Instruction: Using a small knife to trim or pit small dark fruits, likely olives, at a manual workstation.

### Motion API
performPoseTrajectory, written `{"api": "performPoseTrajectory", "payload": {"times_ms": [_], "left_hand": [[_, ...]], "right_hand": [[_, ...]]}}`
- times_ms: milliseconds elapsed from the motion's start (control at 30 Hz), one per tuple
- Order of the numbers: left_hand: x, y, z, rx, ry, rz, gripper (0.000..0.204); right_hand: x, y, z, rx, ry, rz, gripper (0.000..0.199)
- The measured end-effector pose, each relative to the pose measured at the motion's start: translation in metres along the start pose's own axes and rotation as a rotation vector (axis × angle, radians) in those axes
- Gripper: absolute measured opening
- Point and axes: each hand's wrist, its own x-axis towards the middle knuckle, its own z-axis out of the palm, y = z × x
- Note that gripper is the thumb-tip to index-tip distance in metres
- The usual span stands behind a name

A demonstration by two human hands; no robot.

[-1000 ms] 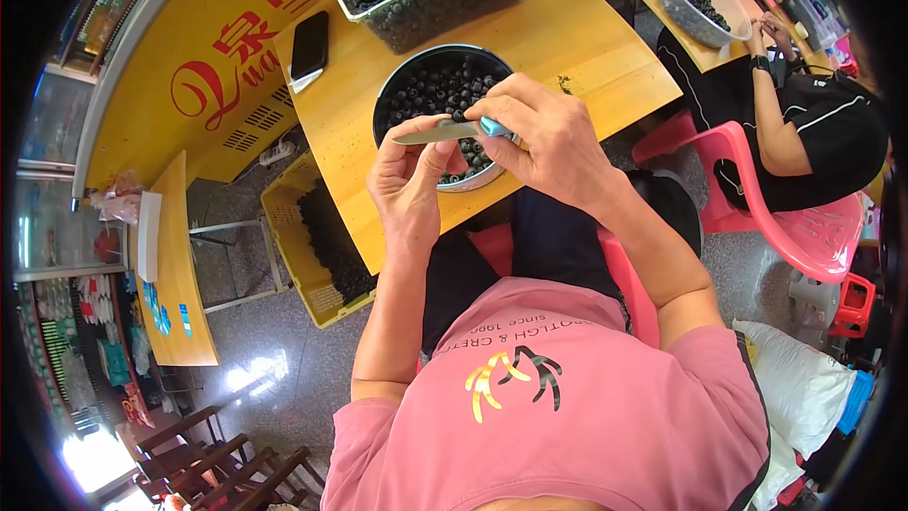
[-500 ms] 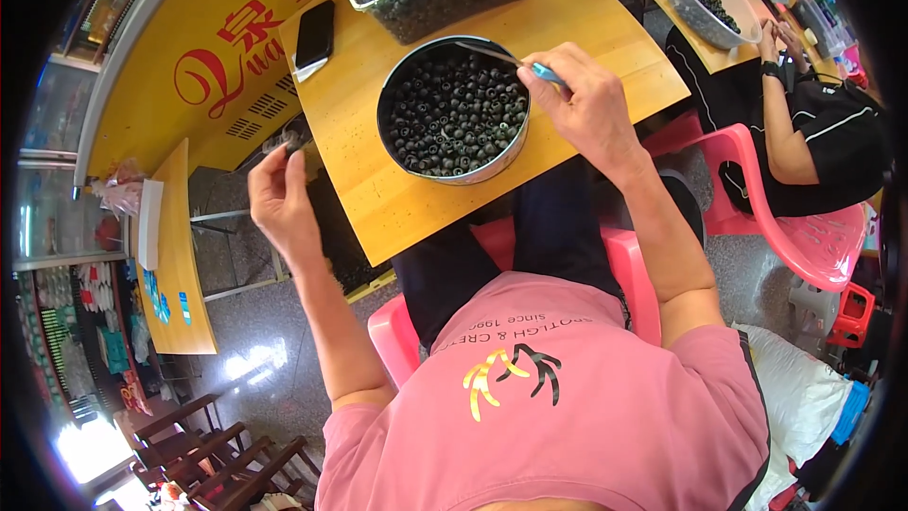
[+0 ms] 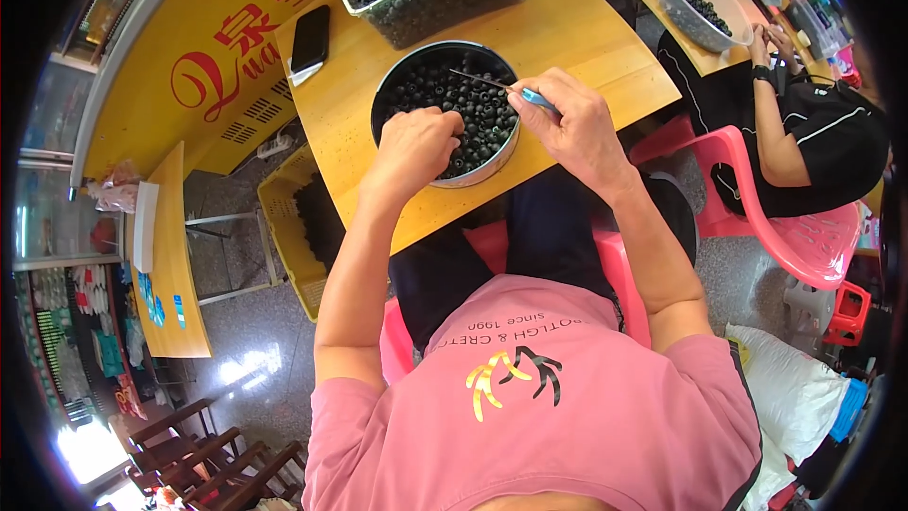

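A round metal bowl [image 3: 484, 170] stands on the wooden table, full of small dark round pieces [image 3: 490, 123] with hollow-looking ends; their kind is unclear. My left hand [image 3: 418, 147] is over the bowl's near left side, its fingers bent down among the pieces. What those fingers grip, if anything, is hidden. At the bowl's right rim my right hand [image 3: 575, 123] is closed round the blue handle of a thin-bladed knife [image 3: 539, 99]. Its narrow metal blade points left across the pieces.
Behind the bowl a clear tub [image 3: 454, 5] holds more dark pieces. A black phone [image 3: 310, 38] lies at the table's left. Below that side stands a yellow crate [image 3: 284, 218] with dark contents. At right, a person [image 3: 790, 128] sits near another tub [image 3: 705, 14].
My left hand has swung right, from beyond the table's left edge into the bowl. My right hand with the knife has shifted slightly, and the blade now lies lower over the pieces.
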Motion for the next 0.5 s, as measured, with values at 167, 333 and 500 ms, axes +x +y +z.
{"api": "performPoseTrajectory", "payload": {"times_ms": [167,333,500], "left_hand": [[0.010,0.009,0.005,-0.040,-0.106,-0.053,0.017],[0.006,0.008,0.012,-0.165,-0.023,-0.017,0.014],[0.009,0.009,0.012,-0.233,-0.087,-0.105,0.012]], "right_hand": [[-0.004,0.002,-0.004,0.028,-0.038,0.100,0.017],[-0.004,0.000,0.004,0.093,-0.043,0.114,0.018],[-0.003,0.000,0.005,0.141,-0.052,0.142,0.019]]}}
